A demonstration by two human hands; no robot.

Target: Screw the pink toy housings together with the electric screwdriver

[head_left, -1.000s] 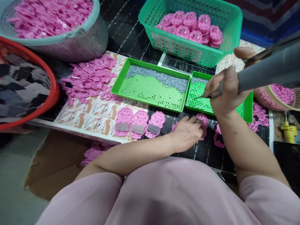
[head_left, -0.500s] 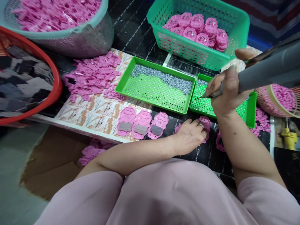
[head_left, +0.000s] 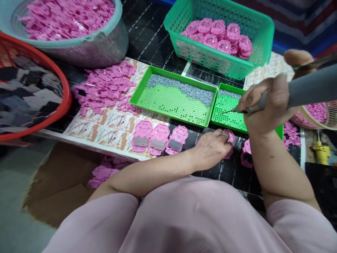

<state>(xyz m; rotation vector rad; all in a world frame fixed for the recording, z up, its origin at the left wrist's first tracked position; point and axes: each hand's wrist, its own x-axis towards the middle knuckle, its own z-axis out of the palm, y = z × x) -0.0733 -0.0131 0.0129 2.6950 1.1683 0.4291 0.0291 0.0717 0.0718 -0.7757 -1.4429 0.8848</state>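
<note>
My right hand (head_left: 265, 105) is wrapped round a grey electric screwdriver (head_left: 302, 93). Its thin bit points left over the small green screw tray (head_left: 226, 112). My left hand (head_left: 212, 147) rests on the black mat with its fingers curled on a pink plastic part (head_left: 229, 138). Another pink part (head_left: 246, 153) lies just right of it, partly behind my right forearm. Left of my left hand, three pink parts (head_left: 159, 140) with grey metal plates lie in a row.
A larger green tray (head_left: 175, 96) holds small grey screws. Behind it a green basket (head_left: 259, 33) holds stacked pink pieces. Loose pink parts (head_left: 105, 86) are heaped at left, below a grey basket (head_left: 105, 38) and a red basket (head_left: 59, 95). A yellow object (head_left: 321, 151) stands far right.
My right hand and the screwdriver have shifted slightly right and down, with the bit still over the small tray. My left hand stays on the pink part.
</note>
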